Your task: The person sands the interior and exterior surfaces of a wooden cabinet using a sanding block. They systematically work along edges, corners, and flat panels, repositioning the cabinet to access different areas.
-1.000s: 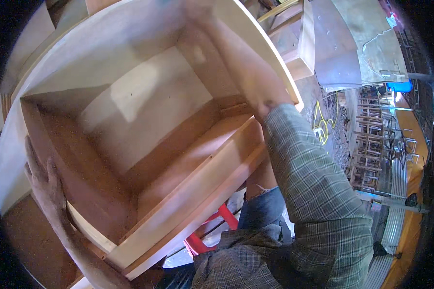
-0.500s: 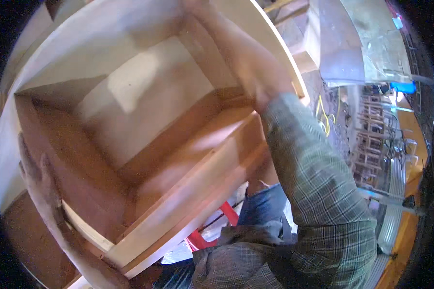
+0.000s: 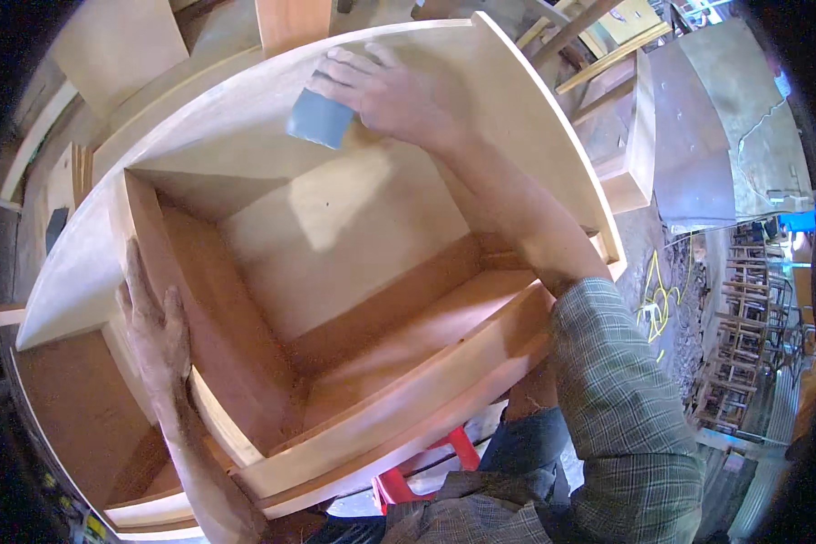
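Note:
In front of me is a large unpainted wooden cabinet (image 3: 372, 419) with an open, box-shaped compartment. My right hand (image 3: 394, 95) reaches across it to the far inner panel (image 3: 218, 122). Under its fingers is a grey-blue piece of sandpaper (image 3: 321, 120), pressed to the wood, with its lower part sticking out below the fingertips. At the near left, my left hand (image 3: 157, 331) lies along the upright divider (image 3: 210, 304) of the compartment. Its fingers are stretched out, with the thumb apart on the inner side. A plaid sleeve covers my right upper arm.
A smaller compartment (image 3: 86, 408) adjoins on the left. Wooden boards (image 3: 122, 54) lie beyond the cabinet, and another wooden frame (image 3: 639, 150) stands at the far right. A yellow cord (image 3: 659, 295) lies on the floor, near a stack of wooden frames (image 3: 743, 326). Something red (image 3: 426, 471) shows beneath the cabinet.
My view has shifted, so the cabinet sits lower and further right. My right hand, earlier cut off at the top edge, now shows with the sandpaper. My left hand stays on the divider.

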Action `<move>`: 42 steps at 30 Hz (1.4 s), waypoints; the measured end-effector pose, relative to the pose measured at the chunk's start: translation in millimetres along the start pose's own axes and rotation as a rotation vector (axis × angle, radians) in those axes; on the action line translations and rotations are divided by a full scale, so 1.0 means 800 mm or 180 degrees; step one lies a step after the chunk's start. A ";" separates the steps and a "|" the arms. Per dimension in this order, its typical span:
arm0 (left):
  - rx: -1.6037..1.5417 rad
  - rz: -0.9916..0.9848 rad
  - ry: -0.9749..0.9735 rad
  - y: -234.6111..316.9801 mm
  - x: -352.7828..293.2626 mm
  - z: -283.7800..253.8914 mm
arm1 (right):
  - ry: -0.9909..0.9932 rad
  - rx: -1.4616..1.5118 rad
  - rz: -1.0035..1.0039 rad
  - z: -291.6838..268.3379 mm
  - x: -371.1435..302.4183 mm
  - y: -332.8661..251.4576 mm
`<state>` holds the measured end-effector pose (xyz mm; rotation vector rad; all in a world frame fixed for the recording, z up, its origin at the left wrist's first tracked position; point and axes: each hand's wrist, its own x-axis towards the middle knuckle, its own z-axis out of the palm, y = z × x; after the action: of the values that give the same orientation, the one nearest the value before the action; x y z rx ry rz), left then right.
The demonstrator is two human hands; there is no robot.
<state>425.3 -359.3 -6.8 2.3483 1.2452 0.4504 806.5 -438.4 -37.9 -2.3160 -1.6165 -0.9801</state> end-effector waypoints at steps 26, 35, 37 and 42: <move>0.0079 0.0150 0.0050 0.003 0.002 -0.002 | 0.0849 -0.0304 0.0344 0.056 0.005 0.123; 0.0105 0.0279 0.0108 -0.004 0.001 0.002 | 0.0913 0.0524 -0.0057 0.053 -0.014 0.129; 0.0063 0.0307 0.0070 -0.001 0.002 0.005 | 0.1120 0.0147 -0.0123 0.052 -0.009 0.156; 0.0193 0.0301 0.0090 -0.010 0.000 -0.002 | 0.0885 0.0726 0.0158 0.075 -0.009 0.122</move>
<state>418.7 -354.8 -9.5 2.4680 1.1799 0.4843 916.4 -455.7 -65.4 -1.9636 -1.4680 -0.9971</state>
